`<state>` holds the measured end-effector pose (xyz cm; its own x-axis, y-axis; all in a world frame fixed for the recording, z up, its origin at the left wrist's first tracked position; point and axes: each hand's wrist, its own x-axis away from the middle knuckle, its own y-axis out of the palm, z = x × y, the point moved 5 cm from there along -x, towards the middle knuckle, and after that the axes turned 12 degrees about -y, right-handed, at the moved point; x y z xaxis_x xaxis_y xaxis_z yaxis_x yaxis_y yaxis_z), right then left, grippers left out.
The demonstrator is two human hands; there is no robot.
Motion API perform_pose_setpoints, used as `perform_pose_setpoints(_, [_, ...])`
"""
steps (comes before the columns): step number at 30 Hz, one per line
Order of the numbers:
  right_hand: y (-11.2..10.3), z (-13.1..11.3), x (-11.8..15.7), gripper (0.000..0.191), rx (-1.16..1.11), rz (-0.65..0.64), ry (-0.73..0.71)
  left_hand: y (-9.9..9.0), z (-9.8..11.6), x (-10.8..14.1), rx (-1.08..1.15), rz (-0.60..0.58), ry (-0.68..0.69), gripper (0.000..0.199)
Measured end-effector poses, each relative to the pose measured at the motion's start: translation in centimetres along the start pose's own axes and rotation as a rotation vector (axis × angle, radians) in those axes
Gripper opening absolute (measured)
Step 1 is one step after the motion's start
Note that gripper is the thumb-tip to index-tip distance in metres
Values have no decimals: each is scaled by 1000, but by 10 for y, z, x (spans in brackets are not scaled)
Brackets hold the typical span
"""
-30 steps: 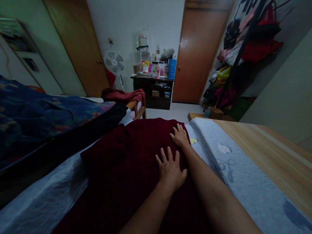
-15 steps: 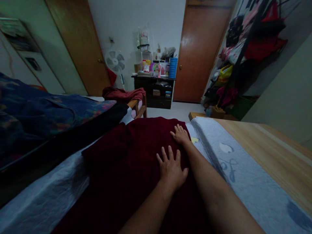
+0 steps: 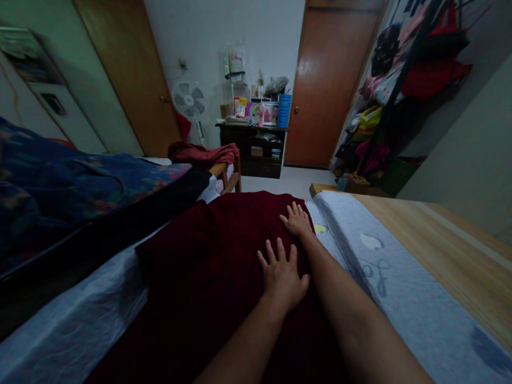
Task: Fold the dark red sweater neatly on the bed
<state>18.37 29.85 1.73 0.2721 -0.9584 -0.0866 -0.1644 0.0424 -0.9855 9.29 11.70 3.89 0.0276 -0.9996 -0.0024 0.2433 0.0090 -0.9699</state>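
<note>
- Garment: a dark red garment [image 3: 236,229] of soft, matt cloth lies spread across the centre and lower centre of the frame, its upper edge gently curved and a short sleeve-like flap reaching to the left. Shallow folds mark the flap; the lower part is too dark to show detail.
- Left hand: the left hand [image 3: 282,280], just right of the frame's centre, lies palm down on the garment, fingers spread wide, gripping nothing.
- Right hand: the right hand [image 3: 296,220], above and to the right of the left, also rests flat near the garment's right edge, its fingers less widely fanned and holding nothing.
- Surface: a pale blue sheet [image 3: 428,298] with grey lettering and a white motif lies beneath the garment and shows at lower left and lower right; a wood-grained board [image 3: 448,229] borders it at right.
- Room: a dark blue floral cloth [image 3: 116,181] occupies the left side. A white fan [image 3: 189,100] and a dark cabinet [image 3: 250,166] stand at upper centre-left and upper centre, with a brown door [image 3: 332,90] beside the cabinet. Bags [image 3: 432,80] hang at upper right.
- Comparison: relative to one second earlier, the whole view sits slightly further right; both hands keep their places on the garment, whose outline is unchanged.
</note>
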Motion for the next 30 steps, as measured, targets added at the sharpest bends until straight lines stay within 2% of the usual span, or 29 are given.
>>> perform_pose_setpoints(11, [1, 3, -2, 79, -11, 12, 22, -1, 0, 0, 35, 10, 0, 83])
perform_pose_setpoints(26, [0, 1, 1, 76, -3, 38, 18, 1, 0, -1, 41, 38, 4, 83])
perform_pose_setpoints(30, [0, 1, -1, 76, -10, 11, 21, 0, 0, 0, 30, 30, 2, 83])
